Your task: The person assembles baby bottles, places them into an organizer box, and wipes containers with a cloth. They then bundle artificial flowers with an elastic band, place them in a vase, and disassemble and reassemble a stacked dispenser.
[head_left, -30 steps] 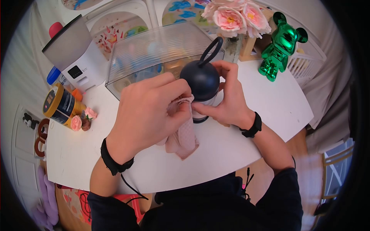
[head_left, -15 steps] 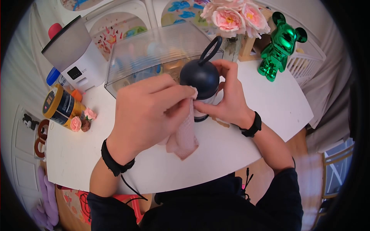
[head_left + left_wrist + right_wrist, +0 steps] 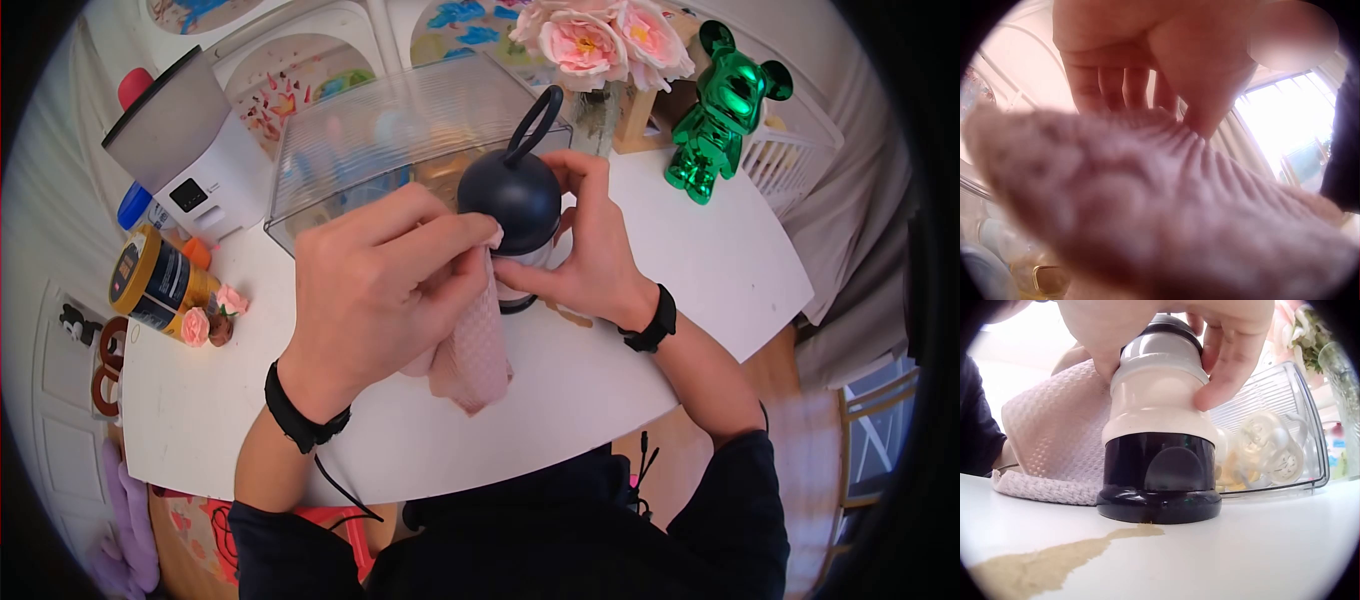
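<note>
Left hand [image 3: 365, 290]: pinched the cloth [image 3: 475, 360] between thumb and fingers, up against the lid's near side.
Right hand [image 3: 600, 265]: grasped the stacked container, thumb on one side, fingers round the other.
Stacked container [image 3: 1160, 419]: stood upright on the counter [image 3: 400, 445], dark base down, round dark lid [image 3: 510, 200] with its loop on top, clear box [image 3: 400, 135] behind.
Cloth: hung from the pinch, lower end on the counter beside the base.
Brown smear [image 3: 1054, 565]: lay right by the base; powder or liquid, I couldn't tell.
Wiping: my read of the step, around the lid's lower edge.
Next wipe: I judged it called for a steady right hand and the cloth worked round the seam; smear still needed cleaning.
</note>
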A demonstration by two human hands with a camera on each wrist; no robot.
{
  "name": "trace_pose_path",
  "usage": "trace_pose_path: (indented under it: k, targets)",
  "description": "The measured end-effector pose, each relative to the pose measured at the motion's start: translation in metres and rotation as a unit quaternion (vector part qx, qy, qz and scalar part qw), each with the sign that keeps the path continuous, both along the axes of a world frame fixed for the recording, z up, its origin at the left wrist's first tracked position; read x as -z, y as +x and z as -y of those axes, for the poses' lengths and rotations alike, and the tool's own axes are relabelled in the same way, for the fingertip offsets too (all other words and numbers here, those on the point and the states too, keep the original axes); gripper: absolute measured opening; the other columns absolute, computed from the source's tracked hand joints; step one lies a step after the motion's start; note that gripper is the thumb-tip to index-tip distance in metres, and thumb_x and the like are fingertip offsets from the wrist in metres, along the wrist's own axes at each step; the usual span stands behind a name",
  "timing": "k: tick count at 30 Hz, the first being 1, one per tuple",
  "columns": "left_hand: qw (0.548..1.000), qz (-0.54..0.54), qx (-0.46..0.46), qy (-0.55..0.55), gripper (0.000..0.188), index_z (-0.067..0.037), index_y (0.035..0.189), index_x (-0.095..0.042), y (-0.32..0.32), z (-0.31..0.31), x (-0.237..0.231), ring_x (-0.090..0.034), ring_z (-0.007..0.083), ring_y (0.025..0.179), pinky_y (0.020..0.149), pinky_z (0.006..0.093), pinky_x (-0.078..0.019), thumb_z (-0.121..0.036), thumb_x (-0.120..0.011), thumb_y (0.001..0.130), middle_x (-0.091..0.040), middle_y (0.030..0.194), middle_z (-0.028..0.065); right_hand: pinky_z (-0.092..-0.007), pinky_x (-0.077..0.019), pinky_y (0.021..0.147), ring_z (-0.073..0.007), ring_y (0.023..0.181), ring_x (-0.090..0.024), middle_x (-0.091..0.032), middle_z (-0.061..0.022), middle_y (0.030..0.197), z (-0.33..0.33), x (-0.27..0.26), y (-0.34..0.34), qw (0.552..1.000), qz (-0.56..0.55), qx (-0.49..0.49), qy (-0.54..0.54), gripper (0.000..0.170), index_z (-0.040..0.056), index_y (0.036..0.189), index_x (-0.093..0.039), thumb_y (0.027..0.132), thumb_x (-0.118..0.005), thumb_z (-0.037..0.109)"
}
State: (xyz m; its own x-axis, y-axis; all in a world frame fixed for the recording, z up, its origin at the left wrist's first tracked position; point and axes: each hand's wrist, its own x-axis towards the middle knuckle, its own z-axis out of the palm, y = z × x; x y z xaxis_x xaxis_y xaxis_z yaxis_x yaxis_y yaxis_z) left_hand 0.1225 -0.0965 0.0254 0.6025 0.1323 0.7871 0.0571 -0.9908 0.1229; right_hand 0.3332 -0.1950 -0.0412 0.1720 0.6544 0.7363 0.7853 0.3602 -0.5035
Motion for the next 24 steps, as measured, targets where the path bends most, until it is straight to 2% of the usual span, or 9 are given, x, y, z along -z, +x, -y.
trace_pose_path:
  k: [3, 5, 24]
  targets:
    - [0.999, -0.038, 0.003, 0.009, 0.022, -0.015, 0.097, -0.083, -0.0021, 0.0001, -0.0022, -0.068, 0.0186, 0.065, 0.055, 0.0315, -0.0528, -0.007, -0.083, 0.077, -0.068, 0.081, -0.0015, -0.041, -0.0589, 0.09, -0.0342, 0.102, -0.073, -0.071, -0.0216, 0.116, -0.0002, -0.0016, 0.0002, 1.0, 0.005, 0.007, 0.002, 0.098, -0.0026, 0.141, -0.042, 0.072, -0.099, 0.037]
    - [0.999, -0.028, 0.013, 0.006, 0.029, -0.008, 0.103, -0.085, -0.0024, 0.0013, -0.0044, -0.066, 0.0139, 0.063, 0.056, 0.0271, -0.051, 0.004, -0.082, 0.078, -0.072, 0.084, 0.0038, -0.0406, -0.0588, 0.089, -0.0338, 0.102, -0.073, -0.071, -0.0212, 0.115, 0.0002, -0.0019, 0.0, 1.0, 0.004, 0.008, -0.006, 0.099, -0.0026, 0.141, -0.042, 0.071, -0.1, 0.037]
    - [0.999, -0.039, 0.017, -0.003, 0.029, -0.007, 0.105, -0.085, -0.0053, -0.0017, -0.0075, -0.062, 0.0115, 0.061, 0.055, 0.026, -0.0492, 0.007, -0.08, 0.08, -0.071, 0.084, 0.0037, -0.0394, -0.0586, 0.084, -0.0328, 0.096, -0.073, -0.071, -0.0199, 0.11, 0.0003, -0.0012, -0.0003, 1.0, 0.012, 0.014, 0.004, 0.1, -0.0027, 0.141, -0.044, 0.071, -0.1, 0.041]
